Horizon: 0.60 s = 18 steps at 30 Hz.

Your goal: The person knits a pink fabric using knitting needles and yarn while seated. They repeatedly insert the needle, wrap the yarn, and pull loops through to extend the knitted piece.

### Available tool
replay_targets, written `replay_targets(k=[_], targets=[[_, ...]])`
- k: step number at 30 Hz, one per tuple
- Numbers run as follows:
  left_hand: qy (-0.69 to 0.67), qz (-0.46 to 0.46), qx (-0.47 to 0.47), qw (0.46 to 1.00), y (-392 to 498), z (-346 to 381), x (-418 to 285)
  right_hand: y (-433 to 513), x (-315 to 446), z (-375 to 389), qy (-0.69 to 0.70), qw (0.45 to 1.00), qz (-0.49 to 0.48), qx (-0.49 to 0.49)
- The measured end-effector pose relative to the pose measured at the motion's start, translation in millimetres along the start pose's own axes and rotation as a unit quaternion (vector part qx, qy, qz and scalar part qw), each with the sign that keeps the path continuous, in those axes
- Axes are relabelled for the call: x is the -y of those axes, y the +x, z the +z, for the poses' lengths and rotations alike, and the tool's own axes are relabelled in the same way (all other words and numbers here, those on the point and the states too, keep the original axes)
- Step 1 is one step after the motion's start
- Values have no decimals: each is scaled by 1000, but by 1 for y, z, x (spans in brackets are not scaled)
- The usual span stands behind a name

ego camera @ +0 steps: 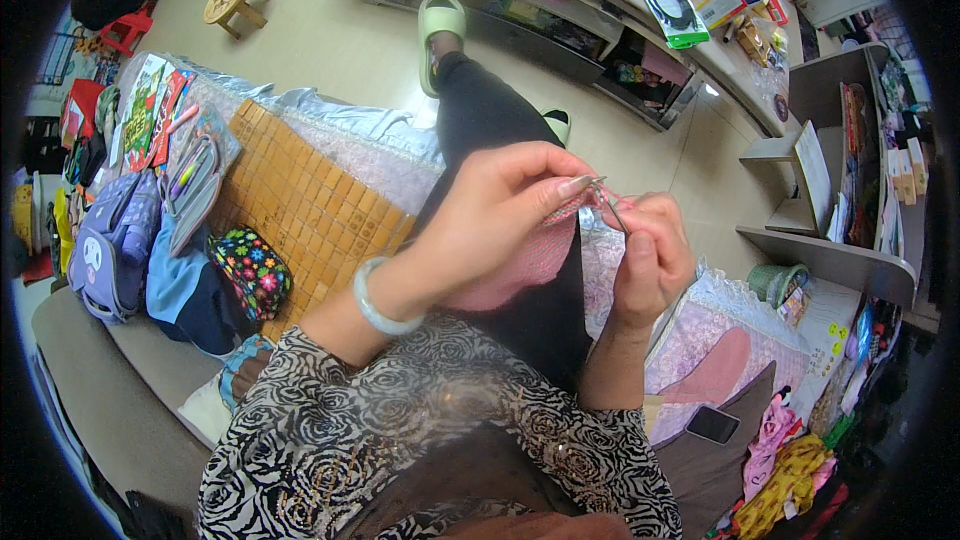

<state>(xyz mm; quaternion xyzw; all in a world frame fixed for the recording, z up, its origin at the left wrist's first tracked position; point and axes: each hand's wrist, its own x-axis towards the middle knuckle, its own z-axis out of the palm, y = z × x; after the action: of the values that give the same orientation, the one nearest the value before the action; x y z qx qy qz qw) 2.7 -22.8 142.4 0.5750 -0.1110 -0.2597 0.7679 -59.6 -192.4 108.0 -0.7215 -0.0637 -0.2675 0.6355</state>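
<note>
Pink knitted fabric (517, 270) hangs from my left hand (502, 202) over the dark trousers. The thumb and forefinger of that hand pinch the upper edge of the knitting, where a needle tip pokes out. My right hand (656, 247) grips a thin metal knitting needle (619, 216), whose tip meets the stitches between the two hands. The right fingers are curled in close to the work. Part of the fabric is hidden behind my left hand and forearm.
A bamboo tile mat (300, 195) covers the seat at left, beside a purple backpack (112, 240) and a floral pouch (251, 274). At right lie a pink sole-shaped piece (712, 367) and a smartphone (712, 424). A wooden stool (232, 0) stands on the floor.
</note>
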Motion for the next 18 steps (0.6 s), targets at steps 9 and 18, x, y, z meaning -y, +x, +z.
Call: replay_targets(k=[9, 18], targets=[[60, 19, 25, 998, 0, 2, 1, 2, -3, 2, -59, 998, -29, -16], [21, 11, 1, 1000, 2, 0, 3, -2, -4, 1, -25, 998, -29, -40]])
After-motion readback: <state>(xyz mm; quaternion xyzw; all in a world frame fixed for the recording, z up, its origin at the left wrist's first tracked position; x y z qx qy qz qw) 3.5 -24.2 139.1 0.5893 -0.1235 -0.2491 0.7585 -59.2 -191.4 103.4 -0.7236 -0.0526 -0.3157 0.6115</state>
